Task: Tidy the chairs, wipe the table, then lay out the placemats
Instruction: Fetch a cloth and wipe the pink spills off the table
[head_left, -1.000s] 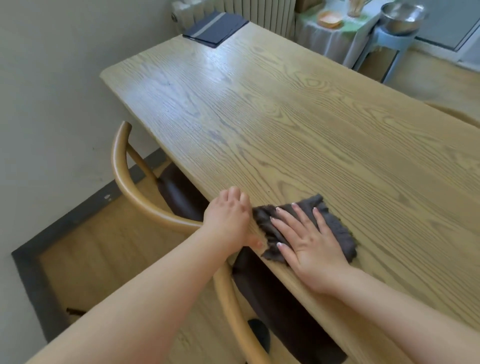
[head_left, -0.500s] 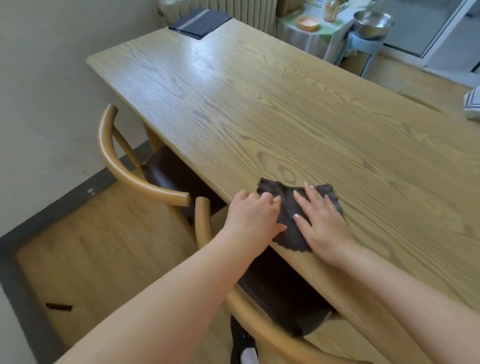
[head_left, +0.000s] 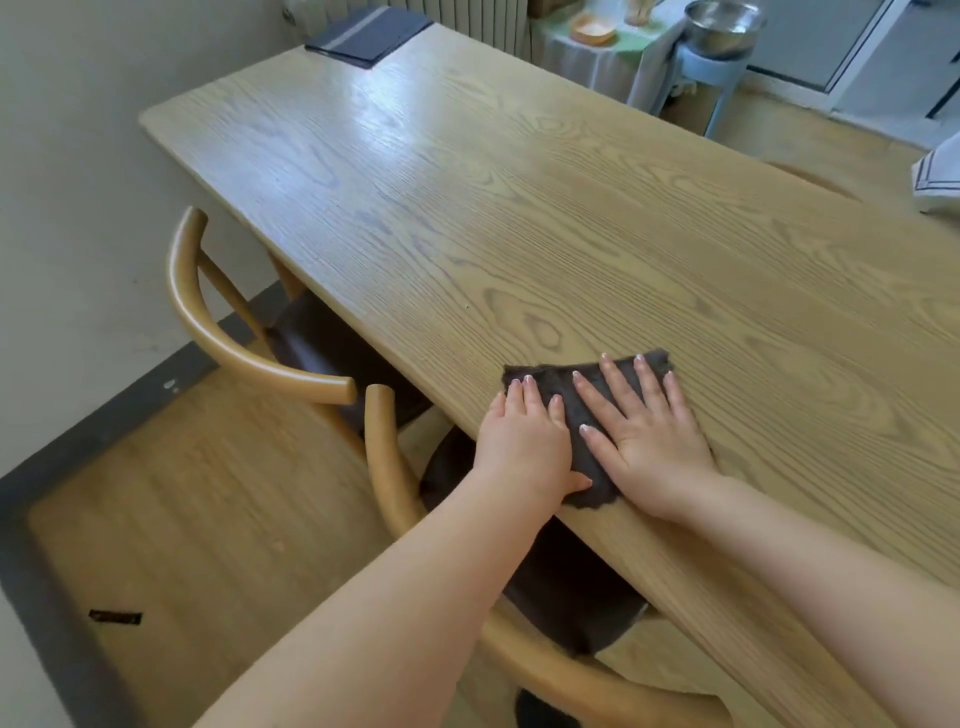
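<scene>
Clearly, one long wooden table (head_left: 519, 218) with strong grain fills most of the view. Two wooden chairs are seen at its near long side: the first chair (head_left: 208, 332) is pushed in further along, and the second chair (head_left: 395, 467) stands just below the arms; both have dark seats. One pile of dark placemats (head_left: 369, 34) with a pale stripe is laid at the far corner of the table, well apart from the hands. One dark grey cloth (head_left: 587, 410) with rough edges is spread flat at the near edge of the table. It is pressed down by both hands side by side. The left hand (head_left: 524, 441) is laid flat on its left part, fingers straight and close together. The right hand (head_left: 644, 431) is laid flat on its right part, fingers straight and spread wide. Nothing is gripped by either hand.
</scene>
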